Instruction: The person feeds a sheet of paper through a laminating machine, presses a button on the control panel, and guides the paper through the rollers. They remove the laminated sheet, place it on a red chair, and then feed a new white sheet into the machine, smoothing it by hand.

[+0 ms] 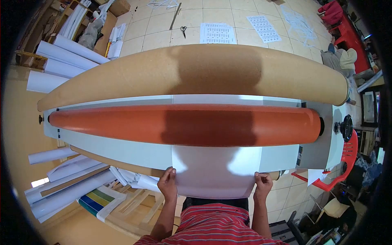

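Observation:
A wide white sheet [214, 179] lies across the light grey bed of a roller machine, its near edge by my waist. My left hand [167, 183] pinches the sheet's left edge between thumb and fingers. On the opposite edge, my right hand [263, 183] grips it the same way. The sheet runs away from me beneath a long orange roller [281, 124], and a pale strip in line with it shows beyond. Behind that roller lies a thick brown roll [294, 71]. A black handwheel [347, 127] sits at the machine's right end.
White rolls [73, 55] are stacked at the left, with more beside a wooden frame [139, 204]. Scissors [183, 31] and printed sheets [217, 32] lie on the tiled floor ahead. A red chair [349, 157] stands right; another person [341, 59] is at far right.

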